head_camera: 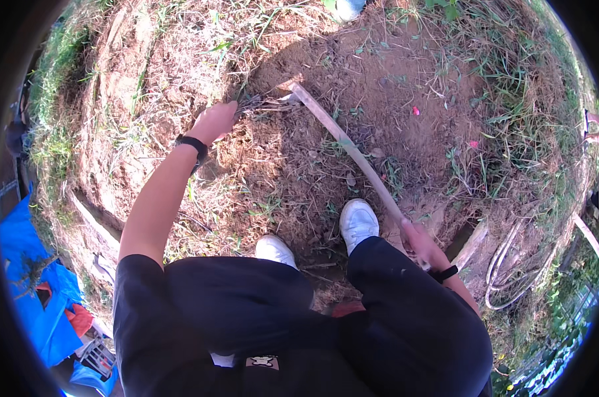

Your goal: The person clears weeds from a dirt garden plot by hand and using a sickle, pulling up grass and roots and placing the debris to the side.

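Note:
My left hand [216,120] is closed around a bunch of weed stems [252,102], low over the soil. In my right hand [422,244] is the lower end of a long wooden handle [351,148], near my right knee. This handle slants up and left to a metal blade [290,98], which lies among the stems at ground level. Whether the tool is a hoe or a sickle cannot be told, as the blade is partly hidden by stems.
My white shoes [360,223] stand on bare soil [393,94] strewn with cut grass. Grass [517,84] grows at right. A looped hose [495,285] lies lower right. Blue tarpaulin [19,238] lies at left. Another person's hand [598,139] shows at the right rim.

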`<state>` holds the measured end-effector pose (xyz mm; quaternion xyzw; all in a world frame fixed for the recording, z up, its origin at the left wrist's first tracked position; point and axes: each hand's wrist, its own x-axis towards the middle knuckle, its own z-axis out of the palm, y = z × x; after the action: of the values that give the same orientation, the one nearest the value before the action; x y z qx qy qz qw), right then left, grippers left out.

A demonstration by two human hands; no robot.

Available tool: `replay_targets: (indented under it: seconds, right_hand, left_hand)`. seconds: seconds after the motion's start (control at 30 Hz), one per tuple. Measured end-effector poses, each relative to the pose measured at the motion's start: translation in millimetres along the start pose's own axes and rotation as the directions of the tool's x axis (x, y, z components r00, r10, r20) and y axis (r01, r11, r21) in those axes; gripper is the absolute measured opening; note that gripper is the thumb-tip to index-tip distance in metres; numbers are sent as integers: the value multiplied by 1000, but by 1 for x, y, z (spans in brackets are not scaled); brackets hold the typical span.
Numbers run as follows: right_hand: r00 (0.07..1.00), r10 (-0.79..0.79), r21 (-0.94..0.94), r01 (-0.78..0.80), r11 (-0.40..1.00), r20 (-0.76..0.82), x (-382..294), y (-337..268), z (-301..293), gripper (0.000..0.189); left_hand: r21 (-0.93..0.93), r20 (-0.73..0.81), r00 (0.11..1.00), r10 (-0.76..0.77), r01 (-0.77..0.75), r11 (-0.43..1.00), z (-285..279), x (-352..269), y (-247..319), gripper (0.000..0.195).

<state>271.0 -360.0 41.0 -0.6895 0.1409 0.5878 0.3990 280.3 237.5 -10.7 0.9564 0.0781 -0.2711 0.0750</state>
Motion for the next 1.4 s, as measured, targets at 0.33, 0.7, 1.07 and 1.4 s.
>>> replay_targets:
  seconds: [0.33, 0.7, 1.07, 1.4]
  right_hand:
    - [996, -84, 78, 86, 993, -22, 34, -43, 28, 55]
    - [1000, -16, -17, 17, 1000, 26, 27, -4, 21, 57]
    - [962, -247, -345, 193, 918, -119, 64, -72, 59, 63]
    - [950, -279, -407, 201, 891, -142, 35, -21, 30, 58]
  left_hand:
    - [117, 1, 1000, -9, 9, 993, -14, -15, 16, 12]
    - [357, -161, 961, 227, -157, 921, 0, -15, 8, 3]
    - [340, -135, 971, 197, -141, 930, 2, -14, 7, 3]
    - [237, -59, 982, 178, -159, 958, 5, -45, 18, 6]
